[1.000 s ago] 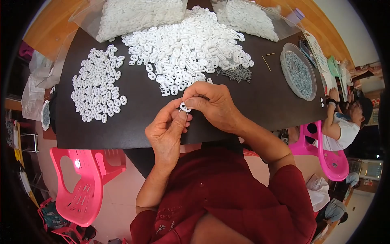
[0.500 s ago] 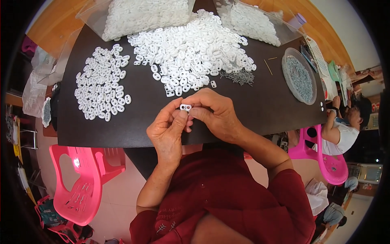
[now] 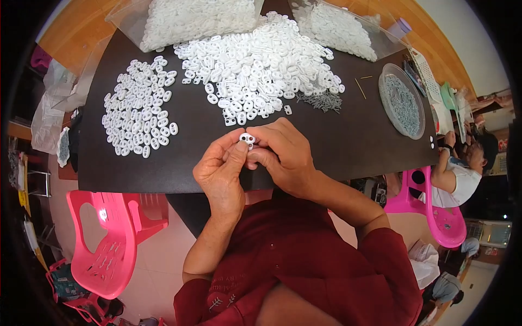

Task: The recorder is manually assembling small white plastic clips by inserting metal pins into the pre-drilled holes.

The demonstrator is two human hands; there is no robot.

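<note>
Between my two hands, above the near part of the dark table (image 3: 337,146), is a small white plastic piece with two holes (image 3: 248,138). My left hand (image 3: 224,168) pinches it from the left, the thumb below it. My right hand (image 3: 284,152) closes on it from the right, fingers bent around its edge. Part of the piece is hidden by my fingertips. Just beyond my hands lies a large heap of similar white pieces (image 3: 255,65). A smaller, flatter spread of white two-holed pieces (image 3: 138,106) covers the table's left side.
Grey screws or pins (image 3: 324,102) lie beside the heap, and more fill a round clear tub (image 3: 385,103) at right. Two thin brass-coloured rods (image 3: 360,88) lie between. Clear bins (image 3: 128,22) stand at the back. Pink chairs (image 3: 103,255) flank me; another person (image 3: 462,176) sits far right.
The white piece has tilted in my fingers, so its face with the holes shows more. My right fingers have shifted slightly around it. The view has moved a little.
</note>
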